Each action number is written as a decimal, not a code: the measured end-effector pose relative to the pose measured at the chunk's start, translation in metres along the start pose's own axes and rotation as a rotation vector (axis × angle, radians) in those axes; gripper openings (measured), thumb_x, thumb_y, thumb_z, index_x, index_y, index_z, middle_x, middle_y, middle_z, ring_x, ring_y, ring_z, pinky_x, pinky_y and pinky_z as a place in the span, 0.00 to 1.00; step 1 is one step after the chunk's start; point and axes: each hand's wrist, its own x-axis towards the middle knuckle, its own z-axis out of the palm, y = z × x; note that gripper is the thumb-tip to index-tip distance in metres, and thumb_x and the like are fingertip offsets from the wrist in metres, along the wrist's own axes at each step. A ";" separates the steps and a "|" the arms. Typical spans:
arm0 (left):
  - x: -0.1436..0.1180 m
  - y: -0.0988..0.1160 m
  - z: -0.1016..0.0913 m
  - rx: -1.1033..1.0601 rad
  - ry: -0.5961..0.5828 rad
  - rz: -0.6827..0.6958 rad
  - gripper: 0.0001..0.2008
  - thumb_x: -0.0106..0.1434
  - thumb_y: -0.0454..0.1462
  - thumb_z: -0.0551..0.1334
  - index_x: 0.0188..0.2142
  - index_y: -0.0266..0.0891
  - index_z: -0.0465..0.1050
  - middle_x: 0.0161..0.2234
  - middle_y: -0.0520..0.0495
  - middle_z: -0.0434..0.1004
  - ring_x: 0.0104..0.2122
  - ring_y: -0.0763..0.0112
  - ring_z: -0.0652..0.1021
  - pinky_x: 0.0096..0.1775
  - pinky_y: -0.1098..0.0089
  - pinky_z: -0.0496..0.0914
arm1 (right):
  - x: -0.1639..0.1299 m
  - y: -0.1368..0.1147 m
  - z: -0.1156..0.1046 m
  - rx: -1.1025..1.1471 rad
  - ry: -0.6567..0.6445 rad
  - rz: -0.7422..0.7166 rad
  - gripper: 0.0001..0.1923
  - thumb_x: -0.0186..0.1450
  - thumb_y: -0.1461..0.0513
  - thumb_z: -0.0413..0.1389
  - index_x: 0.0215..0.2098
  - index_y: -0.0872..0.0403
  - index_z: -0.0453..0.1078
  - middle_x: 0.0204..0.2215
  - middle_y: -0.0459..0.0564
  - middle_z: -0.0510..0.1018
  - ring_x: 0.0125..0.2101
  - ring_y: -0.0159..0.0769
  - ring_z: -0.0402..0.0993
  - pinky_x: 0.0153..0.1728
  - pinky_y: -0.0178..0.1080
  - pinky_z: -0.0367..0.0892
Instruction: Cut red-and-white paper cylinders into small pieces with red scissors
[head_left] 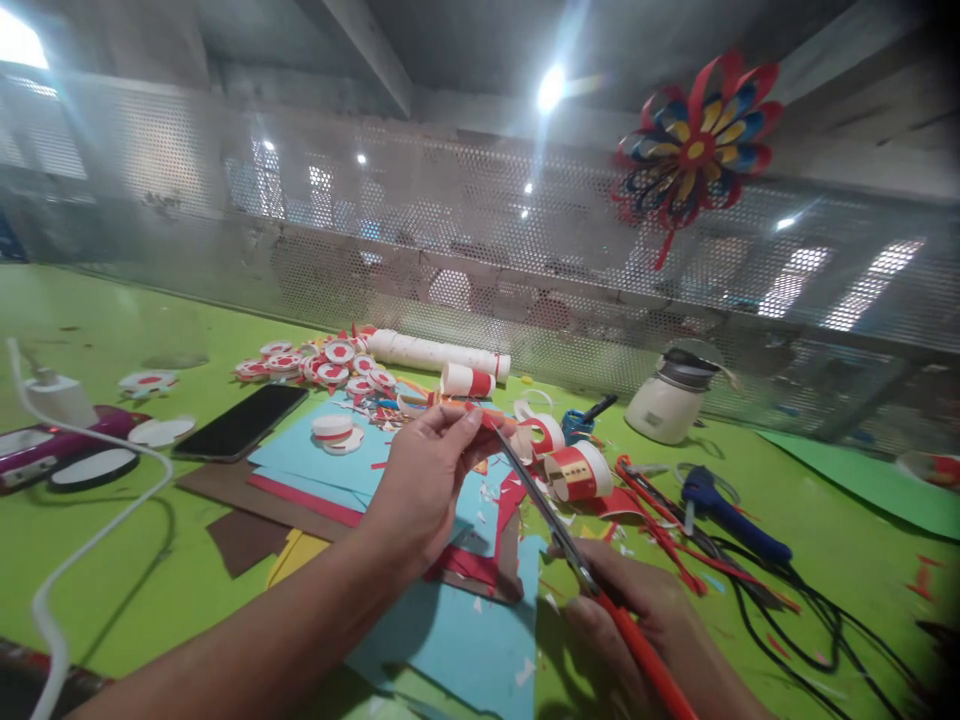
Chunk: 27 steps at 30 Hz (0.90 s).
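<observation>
Over the green counter (90, 320), the left hand (427, 480) pinched a thin red paper strip (491, 418) at its fingertips, while the right hand (637, 625), nearer the body, gripped red-handled scissors (559, 535) whose blades slanted up-left to the strip.

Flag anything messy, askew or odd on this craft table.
Paper scraps litter the sheets of coloured paper, which lie overlapped and askew. Red strips tangle with black cables beside the glue gun. Otherwise ordinary: the left hand holds a strip, the right hand holds scissors.
</observation>
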 end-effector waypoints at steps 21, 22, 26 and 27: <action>-0.001 0.001 0.001 -0.007 0.012 0.010 0.05 0.54 0.33 0.62 0.26 0.34 0.66 0.25 0.49 0.74 0.28 0.70 0.77 0.40 0.65 0.69 | 0.001 -0.003 0.001 0.039 0.012 0.008 0.15 0.62 0.54 0.48 0.37 0.55 0.69 0.23 0.47 0.73 0.23 0.34 0.67 0.24 0.34 0.62; -0.001 0.001 0.001 -0.006 0.009 0.010 0.05 0.54 0.33 0.62 0.26 0.34 0.66 0.25 0.49 0.74 0.28 0.70 0.77 0.40 0.65 0.69 | 0.001 -0.003 0.001 0.043 0.017 -0.001 0.14 0.62 0.55 0.48 0.37 0.55 0.69 0.24 0.47 0.74 0.23 0.34 0.68 0.25 0.34 0.62; -0.002 0.001 0.000 -0.006 -0.007 0.009 0.05 0.54 0.34 0.62 0.26 0.34 0.66 0.25 0.49 0.74 0.29 0.70 0.77 0.40 0.65 0.69 | 0.000 -0.003 0.001 -0.008 0.026 -0.017 0.12 0.62 0.57 0.48 0.37 0.54 0.70 0.24 0.47 0.74 0.24 0.34 0.69 0.24 0.33 0.61; -0.002 0.001 0.000 -0.005 -0.011 0.011 0.05 0.54 0.34 0.62 0.26 0.34 0.66 0.25 0.49 0.74 0.29 0.70 0.77 0.40 0.65 0.69 | 0.000 -0.003 0.000 -0.013 0.025 -0.013 0.12 0.62 0.58 0.49 0.37 0.54 0.70 0.24 0.47 0.74 0.24 0.34 0.69 0.24 0.33 0.61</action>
